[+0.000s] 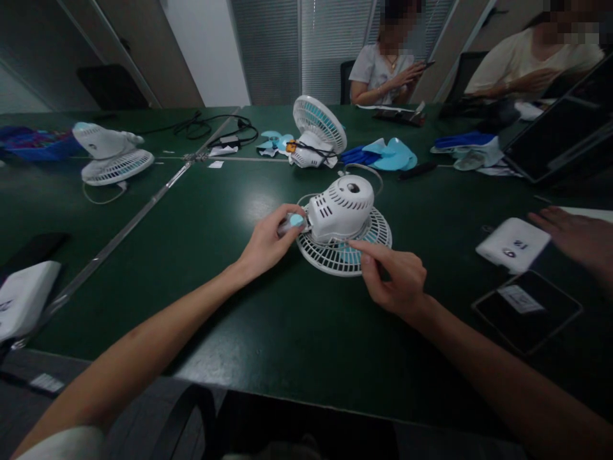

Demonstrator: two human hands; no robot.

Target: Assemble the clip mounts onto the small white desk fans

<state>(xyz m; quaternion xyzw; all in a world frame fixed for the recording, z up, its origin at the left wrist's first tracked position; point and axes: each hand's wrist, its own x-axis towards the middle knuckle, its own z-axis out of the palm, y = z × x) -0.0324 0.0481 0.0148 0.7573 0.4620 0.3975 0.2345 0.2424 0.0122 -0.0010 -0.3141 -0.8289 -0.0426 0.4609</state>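
Note:
A small white fan lies face down on the green table in front of me, its round grille underneath and its slotted motor housing on top. Pale blue blades show through the grille. My left hand is closed around the fan's neck at the left side, where a light blue knob shows between thumb and fingers. My right hand touches the lower edge of the housing with its stretched index finger. The thumb is apart and the other fingers are curled, with nothing seen in them.
Another white fan stands behind, beside light blue blades. A third fan is at the left, near a blue basket. Right of me are a white box, a black tablet-like panel and another person's hand.

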